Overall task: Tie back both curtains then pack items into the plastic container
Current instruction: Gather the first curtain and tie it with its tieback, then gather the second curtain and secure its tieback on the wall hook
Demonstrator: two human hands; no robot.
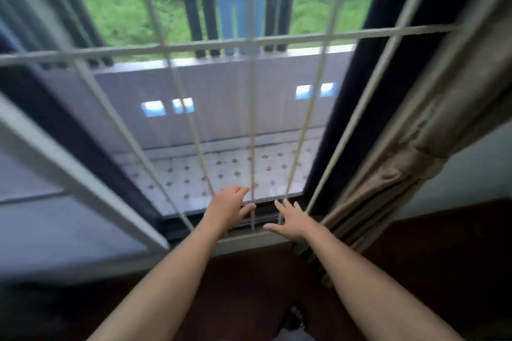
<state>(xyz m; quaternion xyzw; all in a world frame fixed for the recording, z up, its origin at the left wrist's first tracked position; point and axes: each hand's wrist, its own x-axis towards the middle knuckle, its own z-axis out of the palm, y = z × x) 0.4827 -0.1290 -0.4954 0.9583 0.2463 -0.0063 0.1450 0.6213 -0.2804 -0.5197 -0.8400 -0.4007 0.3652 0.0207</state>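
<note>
- step in hand, as i judge it: the curtain part of the task, not the packing. both hands are at the bottom edge of the window, not on any cloth.
- the right curtain (432, 108), beige, hangs gathered along the right edge of the window and is cinched at its waist by a band (415, 159) of the same cloth. it looks tied back already.
- the left curtain: grey folds show at the upper left corner of the view, too blurred to say whether they are cloth or frame, tied or loose.
- left hand (230, 206): released, fingers loosely curved and grasping nothing. its thumb tip reaches a vertical bar of the window grille (252, 119), just above the sill (243, 242).
- right hand (291, 221): released, fingers spread and straight, over the right end of the sill, near the foot of the right curtain but apart from it.
- next move, as a judgement: turn toward the left edge of the window, gather that curtain into a bundle with one hand and bring its tie round with the other. if it proves done too, go and find the container.
- containers: the plastic container is not in view, nor are the items to pack, so what is in it cannot be told.
</note>
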